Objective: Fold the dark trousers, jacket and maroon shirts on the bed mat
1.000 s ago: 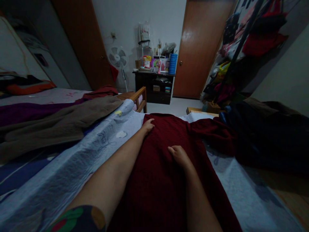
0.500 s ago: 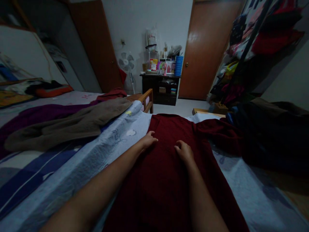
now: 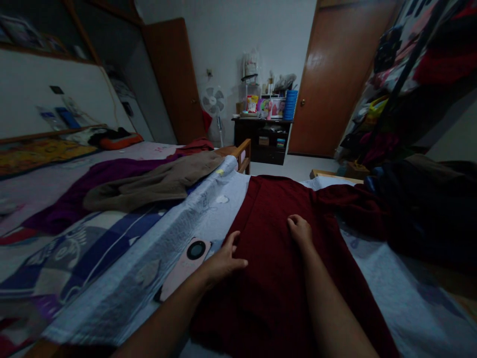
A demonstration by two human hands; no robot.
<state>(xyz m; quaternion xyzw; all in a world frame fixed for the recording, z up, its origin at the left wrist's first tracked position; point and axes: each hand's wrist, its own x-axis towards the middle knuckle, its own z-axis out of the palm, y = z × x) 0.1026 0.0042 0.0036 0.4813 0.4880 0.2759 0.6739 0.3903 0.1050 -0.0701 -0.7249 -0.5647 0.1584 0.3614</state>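
A dark red top (image 3: 272,298) lies spread over the light blue sheet, with one sleeve (image 3: 350,201) stretched out to the right. My left hand (image 3: 225,261) is at the top's left edge, its fingers and thumb apart and nothing between them. Farther up, on the right half of the cloth, is my right hand (image 3: 301,231). Its fingers are curled and pressed together against the top; whether cloth is pinched in them is hidden. Beside my left forearm lies a pink phone (image 3: 182,268) with a round black camera area, partly covered by the arm.
Left of the sheet's raised fold (image 3: 156,248) lie a grey-brown garment (image 3: 156,184) and a purple garment (image 3: 85,189). A dark heap (image 3: 432,209) sits at the right. Beyond the bed stand a wooden rail (image 3: 244,154), a fan (image 3: 215,102) and a dark cabinet (image 3: 261,144).
My left hand has come back toward me along the top's left edge. My right hand's fingers have drawn together. The view has turned left, and the phone now shows.
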